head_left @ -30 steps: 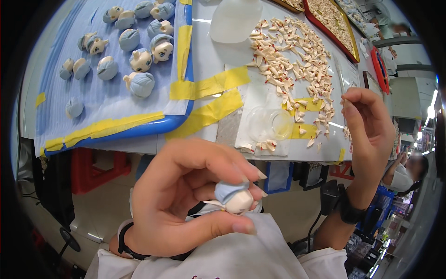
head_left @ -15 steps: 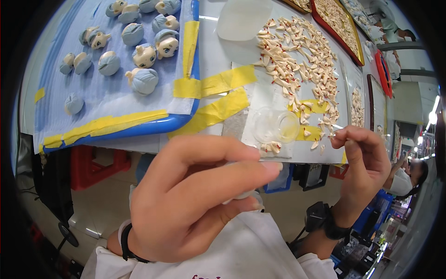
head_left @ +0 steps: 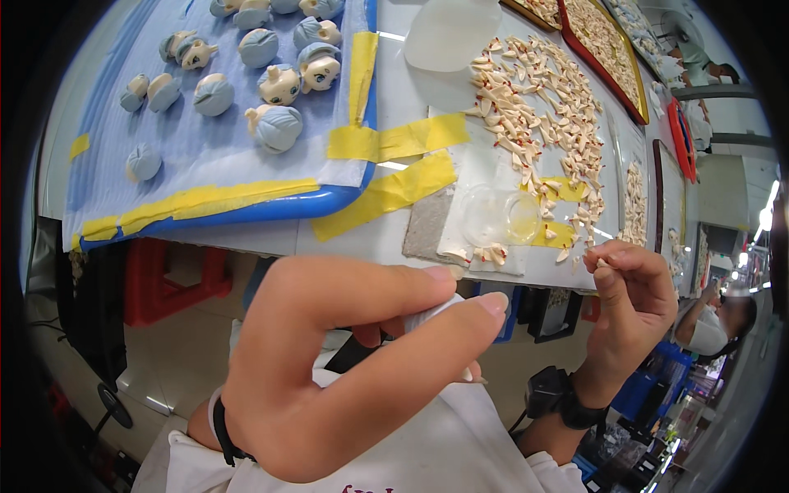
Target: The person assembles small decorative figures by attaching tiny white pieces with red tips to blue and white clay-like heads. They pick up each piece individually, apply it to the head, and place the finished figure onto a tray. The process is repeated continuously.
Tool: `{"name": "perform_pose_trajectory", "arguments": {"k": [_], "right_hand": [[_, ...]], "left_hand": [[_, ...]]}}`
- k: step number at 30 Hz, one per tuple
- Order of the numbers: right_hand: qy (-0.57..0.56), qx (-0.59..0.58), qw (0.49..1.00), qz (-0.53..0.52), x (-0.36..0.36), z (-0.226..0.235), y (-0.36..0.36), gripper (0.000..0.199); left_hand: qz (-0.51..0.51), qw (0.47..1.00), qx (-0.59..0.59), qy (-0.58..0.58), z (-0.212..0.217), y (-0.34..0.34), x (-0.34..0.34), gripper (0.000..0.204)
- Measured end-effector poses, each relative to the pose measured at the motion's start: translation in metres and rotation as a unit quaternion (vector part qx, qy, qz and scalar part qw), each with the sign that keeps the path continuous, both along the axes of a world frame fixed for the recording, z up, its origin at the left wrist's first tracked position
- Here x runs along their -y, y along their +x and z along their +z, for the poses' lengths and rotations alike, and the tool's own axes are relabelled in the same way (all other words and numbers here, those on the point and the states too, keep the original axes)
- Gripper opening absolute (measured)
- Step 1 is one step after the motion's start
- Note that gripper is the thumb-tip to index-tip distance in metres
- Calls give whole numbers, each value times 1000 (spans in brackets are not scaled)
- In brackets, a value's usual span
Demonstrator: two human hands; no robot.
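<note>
My left hand (head_left: 329, 361) is large in the foreground, its fingers curled round a pale bluish-white object (head_left: 434, 312). Most of that object is hidden behind the index finger and thumb, so its kind does not show. To the right, my right hand (head_left: 629, 296) pinches a small cream piece (head_left: 602, 263) between thumb and fingertips, just off the table's near edge. Close by lies a spread pile of small cream pointed pieces with red tips (head_left: 567, 123). A clear plastic cup (head_left: 497, 215) lies between the two hands, with a few such pieces beside it.
A blue tray (head_left: 320, 200) lined with pale cloth holds several doll heads with light blue hair (head_left: 275, 129). Yellow tape (head_left: 394, 193) runs from it over the table. A translucent white sheet (head_left: 452, 34) and trays of cream pieces (head_left: 604, 49) lie farther back. Another person (head_left: 715, 324) sits at right.
My left thumb and index finger have spread apart, showing more of the pale object. My right hand has shifted slightly left and down, still pinching. The view has shifted a little.
</note>
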State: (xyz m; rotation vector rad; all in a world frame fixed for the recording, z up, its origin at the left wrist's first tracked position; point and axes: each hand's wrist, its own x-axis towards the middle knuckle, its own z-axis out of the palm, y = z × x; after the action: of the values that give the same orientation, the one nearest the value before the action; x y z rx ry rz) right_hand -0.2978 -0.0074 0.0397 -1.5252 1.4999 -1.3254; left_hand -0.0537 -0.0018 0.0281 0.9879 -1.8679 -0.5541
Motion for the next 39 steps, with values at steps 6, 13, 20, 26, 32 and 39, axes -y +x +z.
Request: {"name": "perform_pose_trajectory", "arguments": {"k": [6,13,20,26,32,39], "right_hand": [[-36,-51,998,11,3,-3,-3,18],[-37,-41,998,10,6,-2,5,19],[-21,-109,987,117,-4,31,28,22],[-60,-152,957,238,0,29,52,15],[-49,-134,959,244,-2,22,43,17],[-48,-95,976,188,-9,16,48,16]], "left_hand": [[32,997,34,-69,1,-7,4,33],[12,1000,9,18,2,1,1,32],[-104,983,-112,100,-5,0,18,41],[-187,885,-321,281,-11,5,8,41],[-177,793,-462,357,-14,-2,5,34],[-190,848,-399,292,-17,8,4,29]]}}
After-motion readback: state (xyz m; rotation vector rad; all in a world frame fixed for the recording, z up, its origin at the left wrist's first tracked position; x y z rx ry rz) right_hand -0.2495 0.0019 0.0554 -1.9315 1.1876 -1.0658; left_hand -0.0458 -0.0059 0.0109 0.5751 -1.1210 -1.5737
